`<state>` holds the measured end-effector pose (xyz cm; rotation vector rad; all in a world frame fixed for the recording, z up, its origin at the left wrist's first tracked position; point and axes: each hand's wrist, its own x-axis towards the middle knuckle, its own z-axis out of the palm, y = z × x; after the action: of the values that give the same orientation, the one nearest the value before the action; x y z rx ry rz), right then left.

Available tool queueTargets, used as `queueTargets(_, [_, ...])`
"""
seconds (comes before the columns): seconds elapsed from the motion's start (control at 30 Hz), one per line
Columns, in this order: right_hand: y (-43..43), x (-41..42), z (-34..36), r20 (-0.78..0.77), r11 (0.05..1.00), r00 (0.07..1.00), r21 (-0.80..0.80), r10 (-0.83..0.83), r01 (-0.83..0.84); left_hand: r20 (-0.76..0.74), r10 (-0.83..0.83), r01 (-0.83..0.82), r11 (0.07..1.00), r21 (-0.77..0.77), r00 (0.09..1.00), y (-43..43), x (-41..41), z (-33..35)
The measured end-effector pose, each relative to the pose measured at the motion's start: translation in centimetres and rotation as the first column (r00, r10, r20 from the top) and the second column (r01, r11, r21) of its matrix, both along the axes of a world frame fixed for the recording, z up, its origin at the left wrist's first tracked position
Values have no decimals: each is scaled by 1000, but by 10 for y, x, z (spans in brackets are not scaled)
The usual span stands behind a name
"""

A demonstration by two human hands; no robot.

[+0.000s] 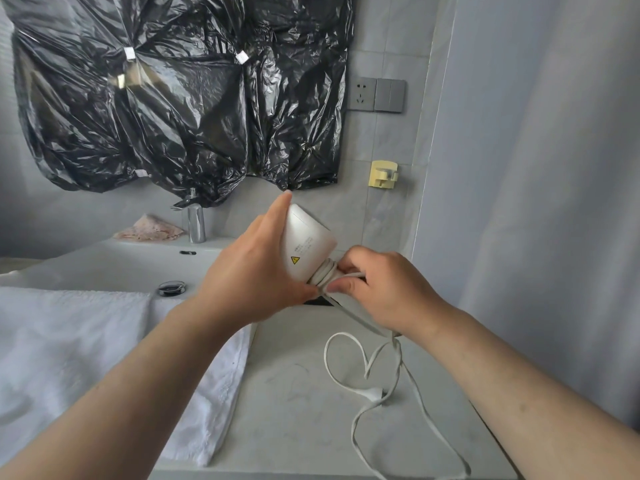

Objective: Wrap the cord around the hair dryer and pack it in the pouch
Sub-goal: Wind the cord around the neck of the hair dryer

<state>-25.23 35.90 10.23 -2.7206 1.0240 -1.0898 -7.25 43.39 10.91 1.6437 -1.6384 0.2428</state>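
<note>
On the grey countertop right of the sink, the loose run of the white cord lies in open loops, with its plug among them. From there it rises to the right hand. A white towel drapes over the sink's front edge.

Above the counter, just right of the sink, both hands hold the white hair dryer in the air. The left hand grips the body from the left. Its fingers lie straight and together along the casing, the index tip reaching past the dryer's far end, and the thumb presses on the coils at the near end. The right hand is at that near end, right of the body, fingers curled, pinching the cord between thumb and fingertips where several turns are already wound. A yellow warning triangle shows on the casing.

In the sink sit a chrome drain stopper and, at the back rim, a chrome faucet with a pinkish cloth to its left. Black plastic sheeting hangs on the wall above the sink. To its right are a grey socket with a switch plate, a yellow wall hook below them, and a pale curtain at far right.
</note>
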Motion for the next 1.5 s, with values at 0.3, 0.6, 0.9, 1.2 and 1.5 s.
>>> queueTargets(0.3, [-2,2,-3,164,965,986,252,27,-69,83,105,-108,993,36,991,1,-11,-8])
queueTargets(0.6, [-1,5,-2,237,934,971,339,28,-110,131,72,-82,994,69,989,2,-8,-4])
queueTargets(0.9, [1,0,14,142,945,987,309,71,-112,-106,17,-12,999,47,994,-2,-2,-5])
queueTargets(1.2, [0,-1,2,389,896,918,377,76,-234,-126,-38,37,999,-9,991,-6,-3,-12])
queueTargets(1.5, [-5,-3,18,2,949,1000,314,1,-1,263,28,-22,999,-24,964,3,4,5])
